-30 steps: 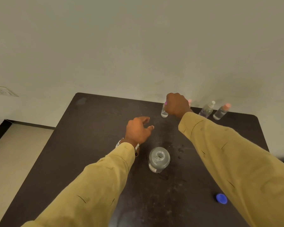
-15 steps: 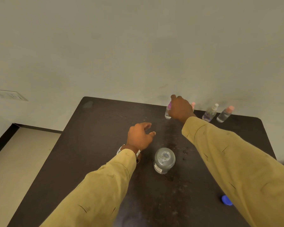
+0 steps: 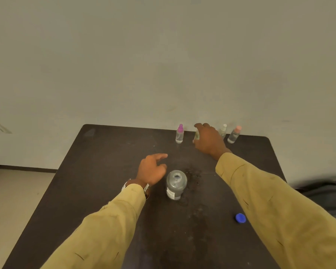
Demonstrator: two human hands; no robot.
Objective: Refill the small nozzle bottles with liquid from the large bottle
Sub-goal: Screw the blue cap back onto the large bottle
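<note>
The large clear bottle [image 3: 176, 184] stands uncapped in the middle of the dark table [image 3: 97, 171]. Its blue cap [image 3: 240, 218] lies to the right, near my right sleeve. Several small nozzle bottles line the far edge: a purple-capped one [image 3: 179, 134] standing free, one with a white cap [image 3: 223, 130] and one with a pink cap [image 3: 234, 134]. Between them, my right hand [image 3: 209, 141] curls around another small bottle [image 3: 196, 135] whose top is hidden by my fingers. Just left of the large bottle hovers my left hand [image 3: 153, 169], fingers apart, holding nothing.
The table's far edge meets a plain wall [image 3: 163, 65]. Dark spots and wet marks [image 3: 194, 171] lie on the table right of the large bottle. A dark bag-like shape [image 3: 324, 193] sits off the table's right side. Pale floor [image 3: 12, 200] shows on the left.
My right hand has let go of the purple-capped bottle, which now stands alone, and has moved right onto the neighbouring small bottle. My left hand stays near the large bottle.
</note>
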